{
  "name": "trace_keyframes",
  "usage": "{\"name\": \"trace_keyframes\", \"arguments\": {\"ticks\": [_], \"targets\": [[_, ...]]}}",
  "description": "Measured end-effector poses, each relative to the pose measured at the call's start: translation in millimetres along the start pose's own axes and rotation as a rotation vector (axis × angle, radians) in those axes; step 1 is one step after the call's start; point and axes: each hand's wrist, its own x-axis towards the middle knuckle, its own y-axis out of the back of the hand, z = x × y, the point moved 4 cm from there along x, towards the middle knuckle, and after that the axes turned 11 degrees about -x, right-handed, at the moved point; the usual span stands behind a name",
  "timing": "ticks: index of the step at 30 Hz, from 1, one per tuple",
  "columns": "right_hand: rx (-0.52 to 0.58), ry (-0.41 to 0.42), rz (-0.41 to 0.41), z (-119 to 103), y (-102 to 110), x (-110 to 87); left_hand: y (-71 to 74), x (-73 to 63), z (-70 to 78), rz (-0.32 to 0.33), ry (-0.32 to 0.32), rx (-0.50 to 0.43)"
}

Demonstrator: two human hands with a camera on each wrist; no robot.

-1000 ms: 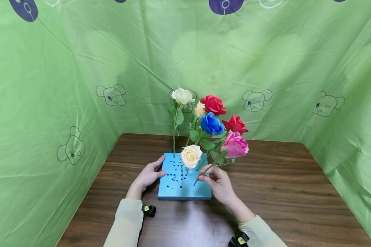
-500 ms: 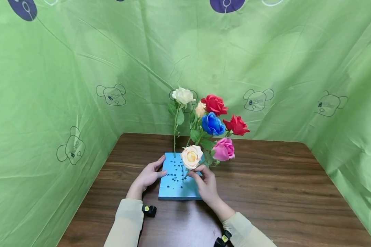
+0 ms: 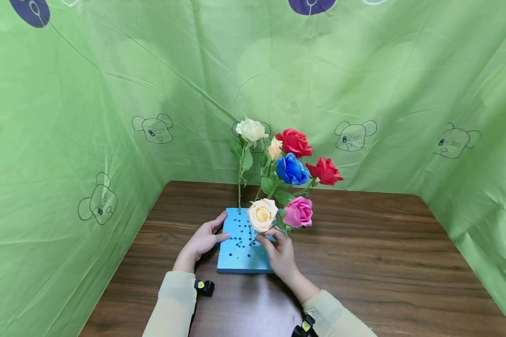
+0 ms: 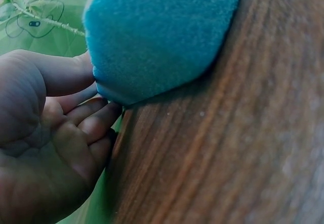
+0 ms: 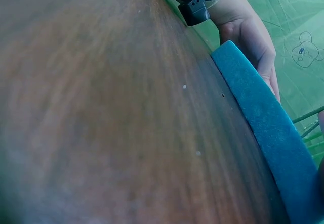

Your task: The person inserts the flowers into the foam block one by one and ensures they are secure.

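Note:
My left hand [image 3: 200, 242] grips the left edge of a blue foam block [image 3: 232, 262] with many small holes. In the left wrist view the thumb [image 4: 66, 75] lies against the block's upper edge and the fingers at its lower edge. My right hand [image 3: 281, 252] pinches the stem of a pink rose [image 3: 297, 212], tilted with its bloom to the right. Its stem end is low over the block's middle; I cannot tell if it is inside a hole. A cream rose [image 3: 262, 215] partly covers the fingertips' surroundings. In the right wrist view, the block's front side [image 5: 268, 128] shows.
Standing in the block's back part are a white rose [image 3: 251, 129], a blue rose [image 3: 293, 169], a peach bud [image 3: 275, 149] and two red roses, one upper [image 3: 294, 142] and one lower right [image 3: 325, 171]. Beneath is a brown wooden table [image 3: 362, 252], with green cloth [image 3: 194, 70] around it.
My right hand has moved left over the block with the pink rose, whose bloom went left and slightly down. The left hand stays at the block's edge.

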Motion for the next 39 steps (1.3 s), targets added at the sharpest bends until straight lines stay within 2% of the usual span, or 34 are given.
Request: {"name": "trace_keyframes", "arguments": {"ticks": [5, 12, 19, 28, 31, 34, 39], "targets": [[-0.006, -0.046, -0.007, -1, 0, 1.0, -0.2, 0.3, 0.5, -0.006, -0.015, -0.001], [-0.168, -0.116, -0.047, 2, -2, 4.0, 0.7, 0.0, -0.1, 0.001, -0.004, 0.011], [-0.256, -0.172, -0.092, 5, -8, 4.9, 0.2, 0.4, -0.1, -0.006, -0.010, -0.004], [-0.310, -0.144, -0.086, 2, -11, 6.5, 0.2, 3.3, -1.6, -0.001, -0.009, -0.002], [-0.298, -0.140, -0.099, 2, -9, 6.9, -0.6, 3.7, -1.0, 0.000, -0.010, 0.003], [-0.271, -0.162, -0.128, 4, -8, 6.5, -0.5, 2.7, -1.1, 0.003, -0.011, 0.007], [-0.291, -0.211, -0.175, 5, -6, 5.3, -0.7, 0.3, -1.8, 0.009, -0.002, 0.013]]}}
